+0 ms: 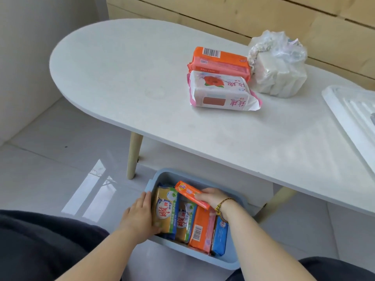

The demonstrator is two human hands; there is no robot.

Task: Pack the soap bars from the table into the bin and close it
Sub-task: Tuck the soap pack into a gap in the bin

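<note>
Right hand [211, 196] was over the blue bin [223, 262] on the floor, fingers clamped on a slim orange soap bar [191, 194]. The bar was held tilted, long axis running from the far-left of the bin down toward the palm, above the packs already standing on edge inside. Left hand [140, 216] sat at the bin's left wall, fingers together and pressed flat against the yellow soap pack [165, 209], prob. steadying the row; not gripping as far as I could see.

Inside, L to R: two yellow packs, an orange pack [199, 228], a blue pack [220, 238]. The open slot looked to be at the far end, behind the orange and blue packs, right under the held bar, so the coming move was likely a short drop w/ the right hand, bar turned to lie across that gap.

Still on the counter [121, 78], well apart from both hands: an orange pack [220, 61], a white rose-print pack [221, 91] touching it, and a bagged bundle [280, 65] just beside. The white lid [349, 110] lay at the counter's right edge. Right hand was nearer to all of these.
</note>
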